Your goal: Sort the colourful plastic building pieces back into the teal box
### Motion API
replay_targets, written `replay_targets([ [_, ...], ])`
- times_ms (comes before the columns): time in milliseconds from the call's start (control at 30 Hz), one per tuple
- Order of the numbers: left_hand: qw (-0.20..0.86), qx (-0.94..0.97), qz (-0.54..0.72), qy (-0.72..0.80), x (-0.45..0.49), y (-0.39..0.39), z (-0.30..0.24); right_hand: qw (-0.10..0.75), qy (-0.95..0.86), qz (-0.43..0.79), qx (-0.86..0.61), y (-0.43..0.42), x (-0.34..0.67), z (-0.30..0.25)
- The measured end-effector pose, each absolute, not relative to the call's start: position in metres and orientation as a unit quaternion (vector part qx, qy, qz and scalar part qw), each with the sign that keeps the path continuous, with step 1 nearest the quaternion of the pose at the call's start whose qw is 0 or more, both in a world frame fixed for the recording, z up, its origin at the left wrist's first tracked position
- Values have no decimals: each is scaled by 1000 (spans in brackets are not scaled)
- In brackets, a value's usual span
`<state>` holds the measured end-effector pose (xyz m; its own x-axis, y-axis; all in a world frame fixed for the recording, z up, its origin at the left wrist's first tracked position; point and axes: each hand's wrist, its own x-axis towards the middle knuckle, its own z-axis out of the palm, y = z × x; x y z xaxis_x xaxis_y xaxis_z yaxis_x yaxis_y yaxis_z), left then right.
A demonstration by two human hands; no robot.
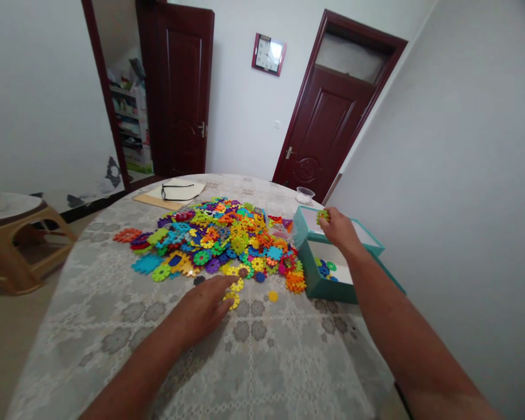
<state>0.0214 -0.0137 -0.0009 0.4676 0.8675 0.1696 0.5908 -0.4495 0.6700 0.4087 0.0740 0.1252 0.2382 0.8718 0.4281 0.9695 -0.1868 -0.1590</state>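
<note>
A wide pile of colourful plastic gear-shaped pieces (219,236) covers the middle of the round table (114,326). My left hand (203,306) lies on the cloth at the pile's near edge, fingers stretched out, fingertips touching a yellow piece (233,298). My right hand (339,227) hovers over a teal box (328,286) at the table's right side, fingers pinched on a green piece (322,216). A few pieces lie inside the box. The box lid (308,230) stands just behind it.
A pair of black glasses (177,191) rests on papers at the table's far side. A small clear cup (305,194) stands near the far edge. A wooden stool (17,245) is at the left. Two dark doors and a wall clock are behind.
</note>
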Motion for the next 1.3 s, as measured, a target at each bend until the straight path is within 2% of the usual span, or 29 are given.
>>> replay_targets([
  [100, 235, 847, 200, 432, 22, -18, -2, 147, -579, -144, -789, 81, 419, 121],
  [200, 196, 865, 164, 432, 27, -19, -1, 145, -627, -157, -750, 71, 402, 106],
  [400, 151, 870, 154, 444, 33, -13, -9, 150, -760, -54, -630, 55, 322, 46],
  [633, 135, 858, 163, 467, 30, -10, -22, 114, -623, -4, -774, 76, 290, 7],
  [833, 148, 845, 180, 482, 33, -13, -20, 100, -651, 23, -752, 62, 286, 2],
  [1100, 141, 833, 177, 504, 37, -13, -21, 226, -726, 43, -648, 12, 248, -14],
  [1300, 92, 835, 219, 495, 35, -9, -30, 329, -768, 58, -547, -7, 219, -24],
])
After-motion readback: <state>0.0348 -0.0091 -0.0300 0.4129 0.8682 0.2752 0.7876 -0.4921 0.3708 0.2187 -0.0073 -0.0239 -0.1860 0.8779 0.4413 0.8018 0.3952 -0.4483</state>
